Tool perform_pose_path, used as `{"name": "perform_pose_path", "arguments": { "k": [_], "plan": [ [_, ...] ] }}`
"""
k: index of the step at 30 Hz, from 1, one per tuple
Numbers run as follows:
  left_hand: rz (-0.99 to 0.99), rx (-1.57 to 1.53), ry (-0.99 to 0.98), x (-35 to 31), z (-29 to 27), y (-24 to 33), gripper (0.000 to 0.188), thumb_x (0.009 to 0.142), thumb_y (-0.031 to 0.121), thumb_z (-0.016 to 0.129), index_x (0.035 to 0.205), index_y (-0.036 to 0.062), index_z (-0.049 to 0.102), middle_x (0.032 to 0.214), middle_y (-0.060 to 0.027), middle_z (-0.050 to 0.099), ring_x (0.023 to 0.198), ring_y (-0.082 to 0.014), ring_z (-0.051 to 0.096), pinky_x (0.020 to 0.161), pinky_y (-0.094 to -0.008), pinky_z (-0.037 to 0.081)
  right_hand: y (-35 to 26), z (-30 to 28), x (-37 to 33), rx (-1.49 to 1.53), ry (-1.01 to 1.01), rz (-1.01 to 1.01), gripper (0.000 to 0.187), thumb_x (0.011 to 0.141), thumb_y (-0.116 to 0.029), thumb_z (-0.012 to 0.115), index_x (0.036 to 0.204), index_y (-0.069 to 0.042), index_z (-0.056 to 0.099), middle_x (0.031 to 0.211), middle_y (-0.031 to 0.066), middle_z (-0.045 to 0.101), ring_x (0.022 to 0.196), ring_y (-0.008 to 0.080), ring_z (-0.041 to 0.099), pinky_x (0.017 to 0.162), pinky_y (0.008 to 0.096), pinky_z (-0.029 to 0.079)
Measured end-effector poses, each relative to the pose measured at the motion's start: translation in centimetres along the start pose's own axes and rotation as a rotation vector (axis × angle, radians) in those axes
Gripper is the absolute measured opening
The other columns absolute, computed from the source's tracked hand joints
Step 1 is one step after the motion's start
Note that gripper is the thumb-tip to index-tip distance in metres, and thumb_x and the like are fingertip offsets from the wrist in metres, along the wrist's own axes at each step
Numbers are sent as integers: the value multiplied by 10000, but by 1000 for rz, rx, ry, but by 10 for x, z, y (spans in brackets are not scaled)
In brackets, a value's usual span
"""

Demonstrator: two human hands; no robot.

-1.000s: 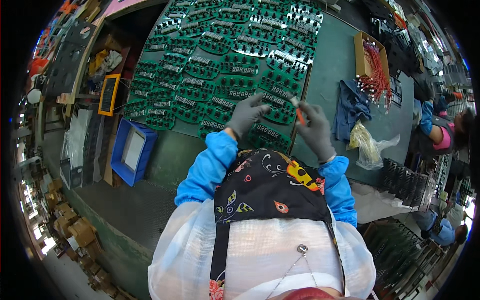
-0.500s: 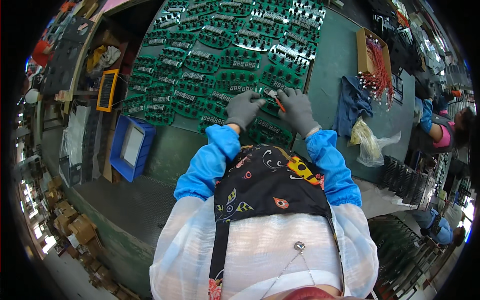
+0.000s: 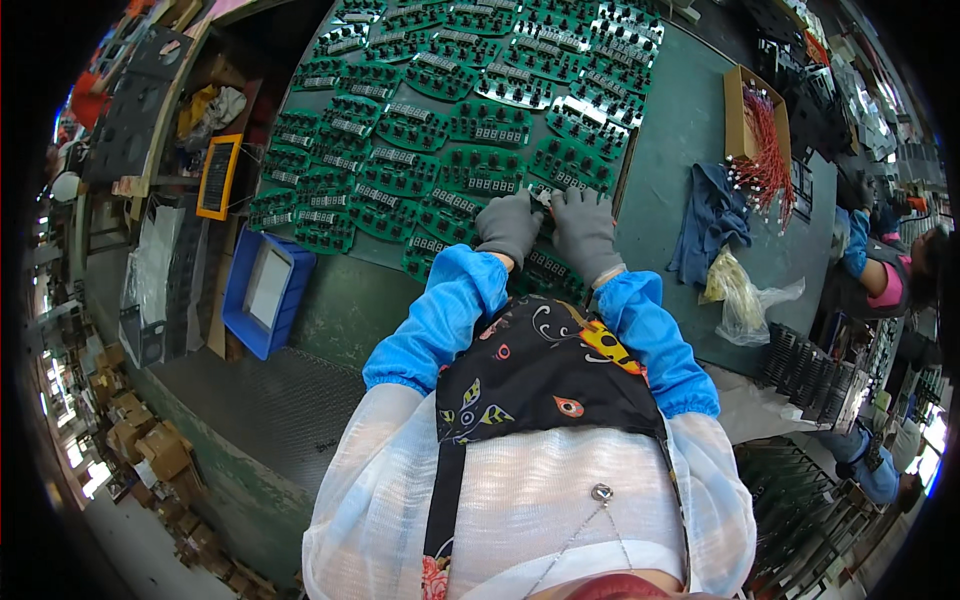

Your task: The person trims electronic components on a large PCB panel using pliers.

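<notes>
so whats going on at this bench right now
A person in grey gloves and blue sleeve covers leans over a green worktable covered with rows of green circuit boards. The left hand and right hand meet over one board near the table's front edge, working a small part between the fingertips; what it is cannot be made out. To the right lie a blue cloth, a cardboard box of red wires and a crumpled plastic bag. A blue tray sits lower left.

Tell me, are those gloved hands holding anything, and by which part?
Both hands, left hand and right hand, meet on a small pale part above the green circuit boards; fingertips pinch it, exact grip unclear.
</notes>
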State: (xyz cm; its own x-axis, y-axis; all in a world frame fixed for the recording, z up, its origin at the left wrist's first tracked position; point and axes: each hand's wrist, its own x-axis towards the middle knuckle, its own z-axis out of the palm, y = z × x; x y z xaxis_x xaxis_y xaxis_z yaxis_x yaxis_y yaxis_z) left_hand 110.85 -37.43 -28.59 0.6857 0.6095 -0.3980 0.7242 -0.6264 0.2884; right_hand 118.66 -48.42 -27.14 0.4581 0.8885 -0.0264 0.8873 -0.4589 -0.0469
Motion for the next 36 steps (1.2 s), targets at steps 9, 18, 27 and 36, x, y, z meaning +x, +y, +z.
{"name": "perform_pose_path", "arguments": {
  "k": [9,18,27,36],
  "plan": [
    [6,-12,-30,1,0,-2,403,793,390,659,1083,112,629,936,-117,693,907,-309,666,752,-452,525,-7,5,-7,179,-100,154,424,729,-167,645,1140,-80,593,989,121,580,948,323,585,774,441,493],
    [-3,1,-30,5,1,3,355,806,371,636,1031,97,626,915,-120,693,893,-315,668,756,-459,524,20,19,-17,914,-68,424,496,739,-210,670,1200,-37,611,1089,183,595,1004,331,597,874,380,470],
    [40,-1,150,7,7,-7,240,769,306,618,865,93,669,830,-137,687,802,-323,673,695,-457,533,8,19,-23,1179,36,501,490,759,-190,686,1200,6,606,1082,167,652,975,234,619,861,324,467],
    [-4,-156,204,4,32,8,121,725,164,614,762,87,699,752,-178,684,735,-333,688,650,-443,545,32,35,-57,1712,174,571,424,876,-116,600,1270,23,528,927,28,575,754,74,545,609,212,477]
  ]
}}
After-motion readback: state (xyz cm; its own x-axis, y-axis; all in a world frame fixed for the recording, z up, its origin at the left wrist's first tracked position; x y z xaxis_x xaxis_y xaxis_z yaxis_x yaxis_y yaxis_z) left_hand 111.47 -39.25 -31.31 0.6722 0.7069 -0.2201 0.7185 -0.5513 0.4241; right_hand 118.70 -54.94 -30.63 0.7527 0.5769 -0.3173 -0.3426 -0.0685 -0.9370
